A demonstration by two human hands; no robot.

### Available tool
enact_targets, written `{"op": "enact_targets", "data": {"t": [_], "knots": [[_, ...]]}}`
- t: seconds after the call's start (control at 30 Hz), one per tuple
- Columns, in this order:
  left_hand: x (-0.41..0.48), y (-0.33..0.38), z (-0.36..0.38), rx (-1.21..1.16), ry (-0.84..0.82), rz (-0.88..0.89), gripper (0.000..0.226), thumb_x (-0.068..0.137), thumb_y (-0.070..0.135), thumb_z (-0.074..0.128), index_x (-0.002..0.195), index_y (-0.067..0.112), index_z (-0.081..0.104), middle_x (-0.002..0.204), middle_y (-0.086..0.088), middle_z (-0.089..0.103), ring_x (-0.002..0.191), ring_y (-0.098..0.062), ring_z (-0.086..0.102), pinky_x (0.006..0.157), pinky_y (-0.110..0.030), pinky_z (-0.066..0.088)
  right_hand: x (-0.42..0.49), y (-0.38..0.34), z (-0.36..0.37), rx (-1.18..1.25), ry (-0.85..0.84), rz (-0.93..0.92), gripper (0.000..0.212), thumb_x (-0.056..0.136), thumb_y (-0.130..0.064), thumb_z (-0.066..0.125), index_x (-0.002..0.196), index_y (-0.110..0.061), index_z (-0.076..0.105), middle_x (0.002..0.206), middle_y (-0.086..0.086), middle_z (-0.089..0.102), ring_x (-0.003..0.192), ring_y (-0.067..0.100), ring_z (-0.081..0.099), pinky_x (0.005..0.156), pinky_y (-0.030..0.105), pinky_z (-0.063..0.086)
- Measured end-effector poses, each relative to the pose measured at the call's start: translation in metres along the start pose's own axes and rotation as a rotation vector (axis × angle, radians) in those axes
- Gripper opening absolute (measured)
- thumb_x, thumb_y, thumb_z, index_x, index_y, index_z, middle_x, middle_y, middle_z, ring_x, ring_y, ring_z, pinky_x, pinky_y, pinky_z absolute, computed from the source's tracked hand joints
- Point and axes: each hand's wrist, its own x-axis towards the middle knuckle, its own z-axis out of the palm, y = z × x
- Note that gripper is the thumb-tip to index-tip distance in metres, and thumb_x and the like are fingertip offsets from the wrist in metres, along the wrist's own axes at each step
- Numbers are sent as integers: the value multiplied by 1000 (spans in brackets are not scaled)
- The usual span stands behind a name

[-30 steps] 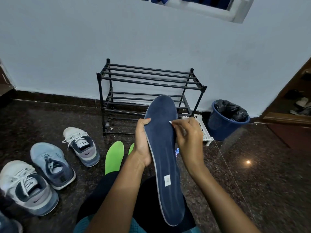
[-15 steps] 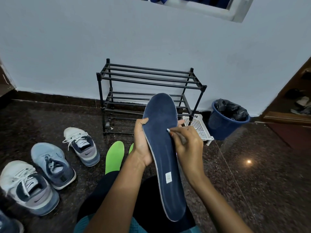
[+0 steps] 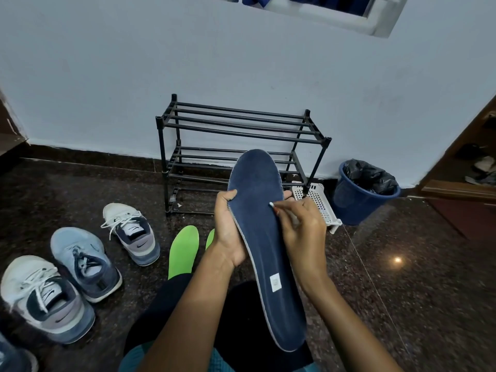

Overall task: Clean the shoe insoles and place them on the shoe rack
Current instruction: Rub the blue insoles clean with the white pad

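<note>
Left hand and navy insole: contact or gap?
Touching. Head view: the left hand wraps the navy insole, thumb on its front face at the left edge, fingertips showing past the right edge.

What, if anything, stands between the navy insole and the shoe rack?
Nothing visible. The navy insole, held up by the left hand, has open air to the shoe rack. The white basket lies at its right foot, aside.

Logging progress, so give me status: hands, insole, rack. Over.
Left hand grips blue insole upright. Right hand pinches white-tipped stick against its face. Shoe rack holds no insole yet; green insoles on floor in front.
</note>
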Motion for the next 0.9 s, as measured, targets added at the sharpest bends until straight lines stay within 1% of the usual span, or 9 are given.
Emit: {"op": "enact_targets", "data": {"t": [0.13,0.27,0.33,0.5,0.57,0.63,0.73,0.83,0.9], "knots": [[-2,2,0,-68,-67,-3,75,81,46,24,123,-6,58,130,-28,54,121,-34,56,104,-42,42,-17,-6,4,71,-47,5,15,79,2,66,87,-11,71,80,2,59,78,13,57,74,9,41],[-4,2,1,-107,-57,28,71,86,43,20,110,-3,68,127,-28,57,109,-35,62,98,-47,45,-31,-11,5,140,-107,2,14,78,-5,65,85,-15,72,81,-6,60,80,9,58,76,12,43],[-5,1,2,-59,-55,0,74,86,45,16,106,0,72,125,-25,59,107,-32,63,98,-44,46,-25,-8,3,96,-99,-19,12,79,-4,65,84,-13,71,80,-4,58,79,13,57,75,12,42],[1,-1,-3,-32,-48,-21,81,76,47,32,139,-4,41,138,-28,47,131,-37,44,112,-45,32,-3,-3,3,12,-14,-24,12,80,-1,64,85,-9,70,79,0,56,77,19,55,73,11,39],[1,-1,-4,-43,-65,-20,80,76,47,31,135,-4,47,137,-27,48,128,-35,48,110,-44,35,-8,-7,7,37,-14,-32,11,80,-4,62,85,-10,71,80,-2,57,78,18,56,74,14,40],[-2,0,-2,-65,-96,-8,73,79,46,27,119,-2,65,131,-26,55,118,-34,57,106,-45,39,-18,-12,11,95,-46,-21,12,79,-7,62,84,-11,71,80,-4,58,79,14,57,76,15,42],[-4,1,1,-96,-74,19,66,80,43,27,101,2,74,129,-27,55,105,-36,64,96,-50,47,-28,-18,14,125,-80,-43,11,76,-6,63,82,-10,72,78,-3,60,78,6,55,77,6,39],[-5,1,0,-55,-45,3,70,84,44,22,105,2,73,127,-26,58,103,-33,64,95,-43,49,-22,-15,11,85,-94,-30,12,77,-7,63,83,-11,72,79,-4,58,78,7,54,76,5,37],[-2,0,-4,-22,-28,-19,74,80,47,26,123,-1,61,129,-26,56,116,-34,58,100,-41,44,-13,-10,8,36,-70,-29,11,78,-6,62,84,-10,71,78,-3,55,76,12,54,74,7,37]]}}
